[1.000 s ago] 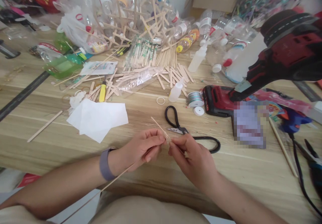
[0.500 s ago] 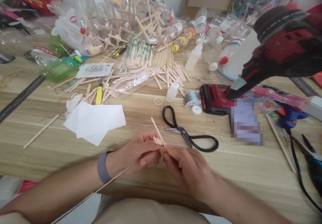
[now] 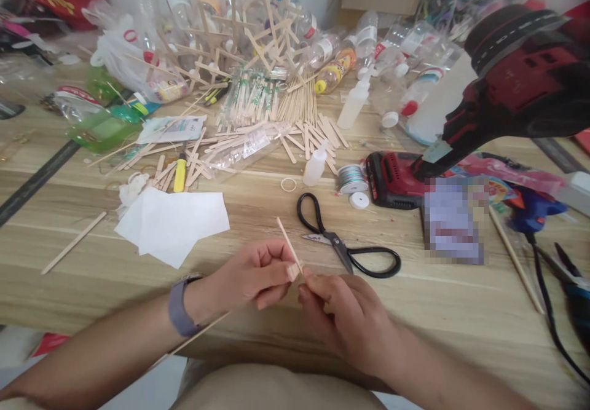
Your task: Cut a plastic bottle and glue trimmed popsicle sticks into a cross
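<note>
At the table's near edge, my left hand (image 3: 258, 275) is closed, thumb and forefinger pinching a small pale wooden piece. A wooden craft stick (image 3: 288, 241) points up and away from the fingertips, seen nearly edge-on. My right hand (image 3: 348, 311) is closed too, its thumb and forefinger pinching the lower end of that stick, close against the left fingertips. The exact joint is hidden by the fingers. A long thin wooden stick (image 3: 196, 336) runs below my left wrist towards the lower left; its far end is hidden. Black-handled scissors (image 3: 338, 247) lie open just beyond my right hand.
White paper sheets (image 3: 177, 225) and a loose craft stick (image 3: 74, 243) lie at left. Behind are a yellow-handled screwdriver (image 3: 180, 173), a glue bottle (image 3: 315, 167), a thread spool (image 3: 352, 178) and piled sticks and bottles. A red-black power tool (image 3: 507, 84) stands at right, near a blue glue gun (image 3: 534, 210).
My left fingers have shifted slightly on the small wooden piece, and less of it shows. The upright stick and my right hand have hardly moved.
</note>
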Available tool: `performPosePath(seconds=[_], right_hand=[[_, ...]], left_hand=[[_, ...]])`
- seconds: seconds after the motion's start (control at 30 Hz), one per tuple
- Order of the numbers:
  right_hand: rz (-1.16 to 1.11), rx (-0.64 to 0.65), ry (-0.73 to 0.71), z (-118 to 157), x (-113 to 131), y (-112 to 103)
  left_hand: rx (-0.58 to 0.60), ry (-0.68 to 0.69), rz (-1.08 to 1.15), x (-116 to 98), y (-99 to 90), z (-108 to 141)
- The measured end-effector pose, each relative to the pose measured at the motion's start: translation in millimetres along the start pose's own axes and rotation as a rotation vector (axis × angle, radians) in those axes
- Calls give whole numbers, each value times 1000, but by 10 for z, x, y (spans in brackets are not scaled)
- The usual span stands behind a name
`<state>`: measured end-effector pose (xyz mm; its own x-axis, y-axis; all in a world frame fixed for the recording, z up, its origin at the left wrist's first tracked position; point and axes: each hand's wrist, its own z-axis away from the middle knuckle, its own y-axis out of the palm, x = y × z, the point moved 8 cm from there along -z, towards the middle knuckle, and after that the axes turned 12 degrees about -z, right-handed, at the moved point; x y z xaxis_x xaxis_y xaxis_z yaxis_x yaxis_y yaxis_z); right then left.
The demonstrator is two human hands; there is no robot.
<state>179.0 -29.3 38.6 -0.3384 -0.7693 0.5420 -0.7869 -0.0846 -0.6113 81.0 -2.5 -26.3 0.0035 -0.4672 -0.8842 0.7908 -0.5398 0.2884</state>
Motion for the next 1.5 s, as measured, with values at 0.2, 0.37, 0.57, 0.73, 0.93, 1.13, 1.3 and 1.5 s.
performPosePath(seconds=[0.2, 0.37, 0.57, 0.73, 0.93, 1.13, 1.3, 1.5], right_hand=[[-182, -30, 23, 1, -94, -12], [-328, 6, -27, -45, -129, -34], [-648, -45, 220, -47, -313, -16], [-813, -60, 387, -24, -420, 36], [-799, -61, 338, -48, -395, 20], [-813, -41, 249, -74, -332, 27], [-866, -1, 235, -93, -321, 23], [-890, 6, 253, -82, -359, 38]], left_hand=[[23, 63, 15, -23, -15, 9], [91, -15, 147, -4, 85, 52], [128, -23, 227, -59, 155, 78], [107, -64, 190, -11, 113, 62], [61, -64, 59, -50, 70, 65], [45, -100, 35, -21, 53, 79], [46, -128, 31, -1, 49, 80], [77, -106, 50, -14, 76, 87]])
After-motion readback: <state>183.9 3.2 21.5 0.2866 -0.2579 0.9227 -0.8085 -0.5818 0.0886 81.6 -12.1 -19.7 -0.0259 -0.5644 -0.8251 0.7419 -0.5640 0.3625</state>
